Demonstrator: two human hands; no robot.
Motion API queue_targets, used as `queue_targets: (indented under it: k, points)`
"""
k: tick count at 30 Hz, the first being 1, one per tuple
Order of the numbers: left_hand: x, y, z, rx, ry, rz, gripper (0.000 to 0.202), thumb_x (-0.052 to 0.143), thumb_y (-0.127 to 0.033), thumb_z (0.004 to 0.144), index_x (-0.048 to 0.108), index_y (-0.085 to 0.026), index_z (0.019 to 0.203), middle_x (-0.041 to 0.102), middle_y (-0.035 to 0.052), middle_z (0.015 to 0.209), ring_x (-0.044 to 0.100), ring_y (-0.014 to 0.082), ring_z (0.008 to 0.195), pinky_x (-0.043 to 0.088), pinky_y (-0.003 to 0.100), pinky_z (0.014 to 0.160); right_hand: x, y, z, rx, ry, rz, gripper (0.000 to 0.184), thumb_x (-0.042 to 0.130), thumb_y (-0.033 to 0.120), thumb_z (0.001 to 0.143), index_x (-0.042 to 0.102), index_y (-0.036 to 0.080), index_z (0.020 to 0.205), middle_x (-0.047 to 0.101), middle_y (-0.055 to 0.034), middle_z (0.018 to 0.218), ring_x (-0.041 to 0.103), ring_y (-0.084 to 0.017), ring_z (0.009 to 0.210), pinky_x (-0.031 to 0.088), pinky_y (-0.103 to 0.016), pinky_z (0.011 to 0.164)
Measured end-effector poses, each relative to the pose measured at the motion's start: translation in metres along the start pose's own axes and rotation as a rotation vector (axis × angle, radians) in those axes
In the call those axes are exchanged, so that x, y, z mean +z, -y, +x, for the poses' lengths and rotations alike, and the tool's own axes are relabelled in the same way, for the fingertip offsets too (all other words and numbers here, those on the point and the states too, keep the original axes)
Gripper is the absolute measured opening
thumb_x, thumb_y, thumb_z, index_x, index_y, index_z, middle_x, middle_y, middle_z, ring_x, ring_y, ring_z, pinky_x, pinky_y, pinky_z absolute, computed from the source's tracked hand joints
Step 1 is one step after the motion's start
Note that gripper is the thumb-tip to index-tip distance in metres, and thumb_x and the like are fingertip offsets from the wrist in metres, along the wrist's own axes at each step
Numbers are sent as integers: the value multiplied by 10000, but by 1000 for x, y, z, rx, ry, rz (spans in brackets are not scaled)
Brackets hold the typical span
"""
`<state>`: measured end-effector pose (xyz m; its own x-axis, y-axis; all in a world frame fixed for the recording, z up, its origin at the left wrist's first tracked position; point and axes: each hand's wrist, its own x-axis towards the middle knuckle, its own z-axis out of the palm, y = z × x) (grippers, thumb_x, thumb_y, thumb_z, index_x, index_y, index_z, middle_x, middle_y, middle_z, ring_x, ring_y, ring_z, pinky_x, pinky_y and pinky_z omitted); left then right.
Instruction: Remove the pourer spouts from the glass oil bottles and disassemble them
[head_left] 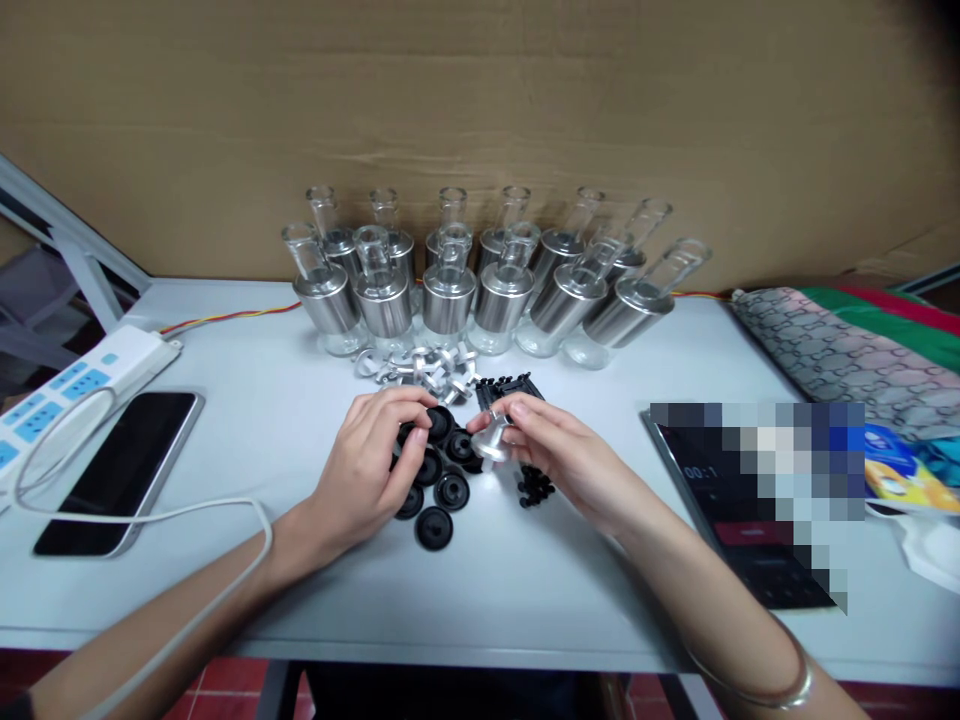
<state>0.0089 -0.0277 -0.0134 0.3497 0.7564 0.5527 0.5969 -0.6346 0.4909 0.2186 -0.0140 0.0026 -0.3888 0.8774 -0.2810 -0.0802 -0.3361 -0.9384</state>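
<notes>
My right hand (544, 430) pinches a silver metal piece (492, 440) with a flared round head, held above the table. Over the left side of a pile of black round discs (452, 490) rests my left hand (375, 450), its fingers bent and thumb apart from the index finger. It hides some of the discs; one black disc (437, 425) lies right by its fingertips. Behind the hands is a heap of similar silver metal parts (431, 370). Small black stick-like parts (510, 388) lie just beyond my right hand, and short black pieces (535, 487) lie beneath it.
Two rows of glass bottles with metal sleeves (448, 300) stand at the back before a cardboard panel (480, 100). At left are a phone (120, 480), a power strip (60, 395) and a white cable (187, 508) crossing my left forearm. A tablet-like screen (735, 510) lies at right.
</notes>
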Motion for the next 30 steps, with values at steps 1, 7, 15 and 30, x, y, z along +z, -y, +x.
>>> queue_targets:
  k: [1,7,15,30]
  points:
    - [0,0,0,-6,-16,-22,124,441,-85,894,457,-187,963,608,59,1030,566,160,990,422,318,868,0,0,0,9,-14,-16,323,564,504,832,599,183,839,627,-38,891,527,-121,720,444,-267,684]
    - [1,-3,2,-212,-71,-369,71,419,-142,923,462,-196,940,598,47,1010,576,134,986,454,273,850,-1,-3,0,59,-11,-106,356,528,531,837,604,185,869,596,-35,830,547,-141,723,438,-263,634]
    - [2,-7,8,-477,-136,-691,75,509,-258,896,514,-189,868,594,21,958,584,106,845,491,221,753,0,-3,0,-9,5,-238,336,471,491,879,607,184,851,552,-19,787,469,-136,691,382,-272,657]
    - [0,-8,7,-422,-51,-634,79,534,-255,886,500,-192,855,596,-18,760,636,91,647,517,183,587,3,10,-15,-58,217,136,323,542,520,856,570,199,873,597,-98,1226,607,-152,739,436,-301,651]
